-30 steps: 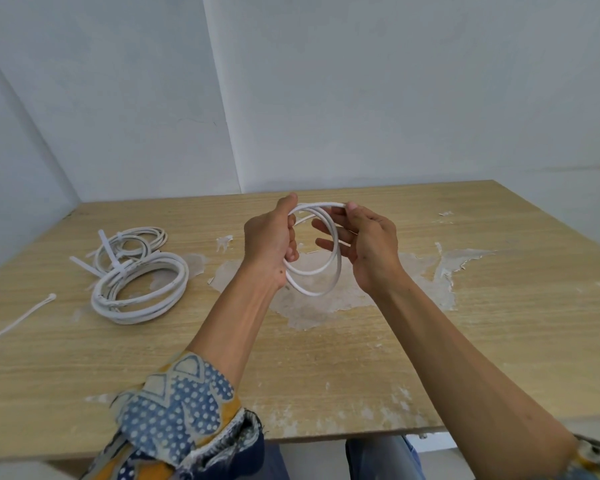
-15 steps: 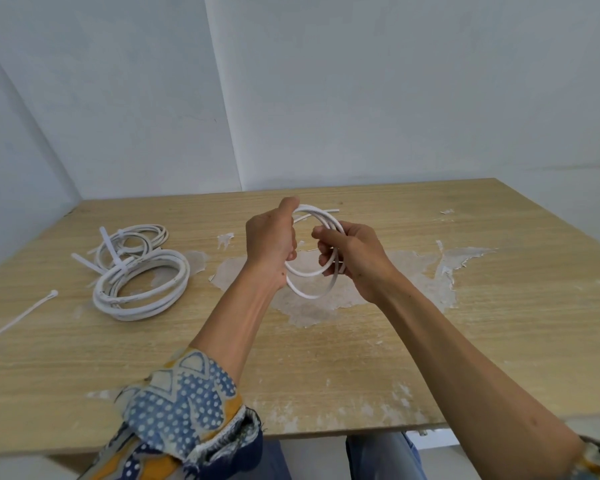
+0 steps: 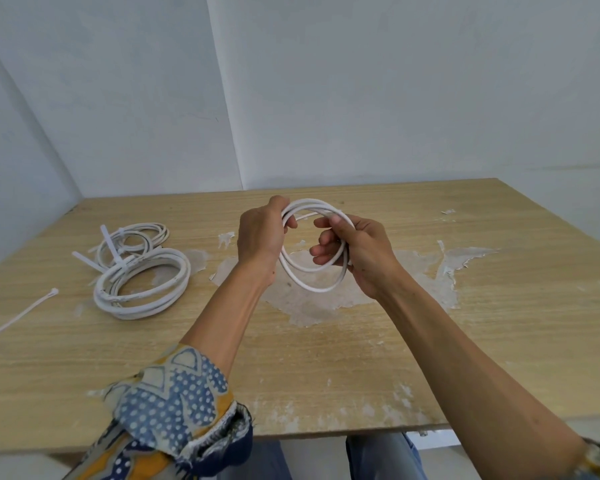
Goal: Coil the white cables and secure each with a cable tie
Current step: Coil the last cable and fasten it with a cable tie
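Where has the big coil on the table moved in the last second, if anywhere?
No. The big coil lies where it did, its right edge beside the small pale peeled patch.

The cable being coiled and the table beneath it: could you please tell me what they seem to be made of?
The cable looks plastic-sheathed, probably PVC: smooth, white, slightly glossy, bending into even loops. The table looks like wood-grain laminate or veneer, matte; its top layer has peeled in pale patches.
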